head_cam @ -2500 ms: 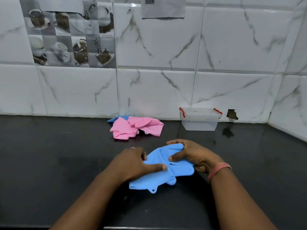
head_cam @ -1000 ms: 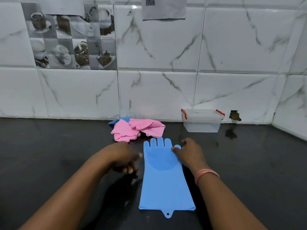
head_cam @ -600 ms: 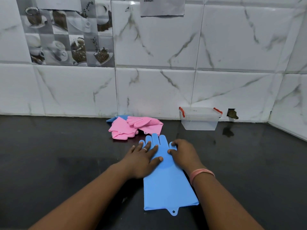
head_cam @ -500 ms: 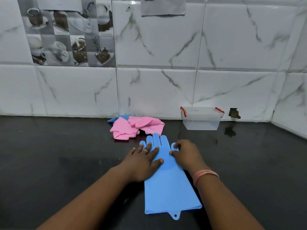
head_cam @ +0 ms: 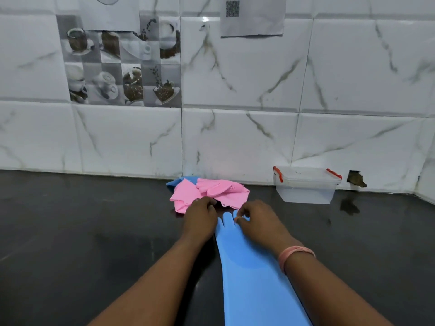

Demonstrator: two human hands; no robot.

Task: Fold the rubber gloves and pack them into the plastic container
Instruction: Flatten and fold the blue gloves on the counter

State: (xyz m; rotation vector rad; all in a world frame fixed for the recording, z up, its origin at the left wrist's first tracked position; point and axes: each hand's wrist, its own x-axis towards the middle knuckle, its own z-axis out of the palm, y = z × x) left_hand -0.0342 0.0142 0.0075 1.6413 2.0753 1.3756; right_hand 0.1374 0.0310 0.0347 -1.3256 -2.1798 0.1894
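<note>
On the counter (head_cam: pixel 94 231), blue glove (head_cam: pixel 247 267) lies flat, unfolded.

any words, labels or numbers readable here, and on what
No readable text anywhere.
Paper sheet on the wall: a QR code only, no words legible.
Container lid: a small dark mark, too small to read.
Picture tiles: cups and coffee beans, no lettering visible.

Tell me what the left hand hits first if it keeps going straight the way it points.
The left hand points away toward the wall, and its fingertips already reach the near edge of the pink gloves, so it would likely meet those first. Whether they already touch is unclear from this view.
</note>
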